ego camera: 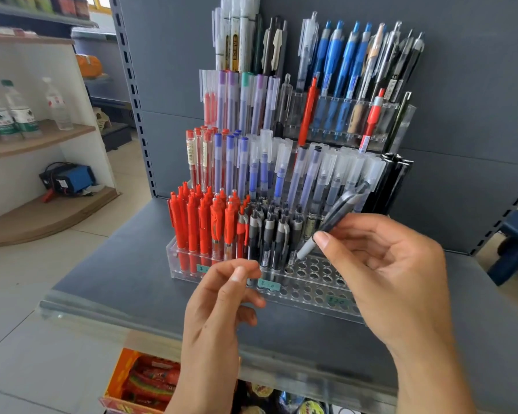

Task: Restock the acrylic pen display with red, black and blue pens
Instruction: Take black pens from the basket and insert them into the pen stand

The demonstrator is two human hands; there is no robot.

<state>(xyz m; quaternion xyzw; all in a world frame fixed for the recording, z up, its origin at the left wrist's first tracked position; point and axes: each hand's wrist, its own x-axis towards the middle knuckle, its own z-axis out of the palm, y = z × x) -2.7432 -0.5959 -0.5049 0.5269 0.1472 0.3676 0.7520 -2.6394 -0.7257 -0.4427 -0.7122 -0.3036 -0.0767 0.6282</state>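
Note:
A tiered acrylic pen display (317,297) stands on a grey shelf. Its front tier holds several red pens (204,222) at the left and several black pens (269,231) in the middle, with bare holes (314,271) to the right. My right hand (395,264) pinches a black pen (332,219), tilted, its grey tip just above a hole beside the black pens. My left hand (222,297) hovers in front of the display's front edge with loosely curled fingers and holds nothing. Higher tiers carry red, blue and clear-capped pens (231,162).
The grey shelf (117,279) has a clear plastic front lip. A grey back panel rises behind the display. To the left stands a white shelf unit with water bottles (12,112). Snack packets (150,380) lie on the shelf below.

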